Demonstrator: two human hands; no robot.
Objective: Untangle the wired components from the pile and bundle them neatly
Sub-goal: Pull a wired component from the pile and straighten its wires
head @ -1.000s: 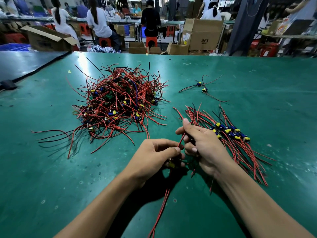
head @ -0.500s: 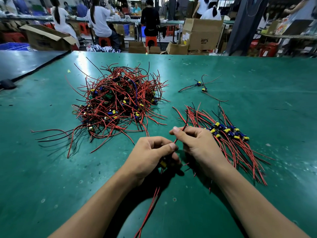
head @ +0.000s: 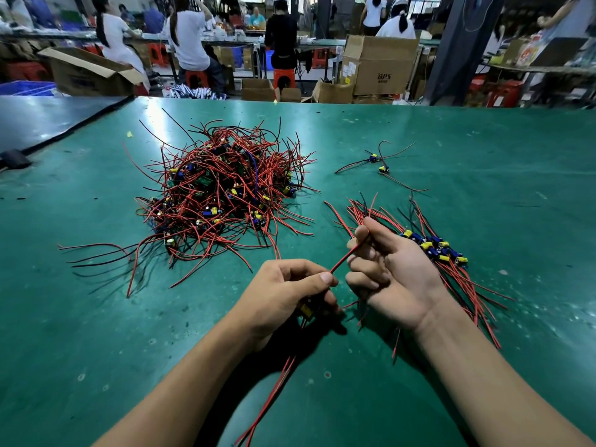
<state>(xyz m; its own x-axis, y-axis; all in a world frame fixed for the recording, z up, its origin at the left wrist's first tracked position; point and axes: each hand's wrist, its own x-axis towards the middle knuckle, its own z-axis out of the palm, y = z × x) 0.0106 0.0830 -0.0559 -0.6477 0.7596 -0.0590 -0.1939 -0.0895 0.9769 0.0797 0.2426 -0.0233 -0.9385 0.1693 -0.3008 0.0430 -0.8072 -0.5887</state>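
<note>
A tangled pile [head: 222, 195] of red and black wired components lies on the green table [head: 483, 175], left of centre. A sorted row of components [head: 432, 250] with aligned wires lies to the right, partly behind my right hand. My left hand [head: 283, 295] grips one wired component [head: 306, 309] with a yellow part; its wires hang down toward me. My right hand [head: 387, 269] pinches that component's red wire [head: 345, 258] between thumb and fingers, stretched taut between both hands.
Two loose components [head: 379, 164] lie apart at the back right of the table. A dark mat [head: 38, 121] covers the left rear corner. Cardboard boxes [head: 377, 64] and seated people stand beyond the far table edge.
My right hand has turned palm-up and drawn right, pulling the red wire taut. My left hand has shifted slightly left, still gripping the component.
</note>
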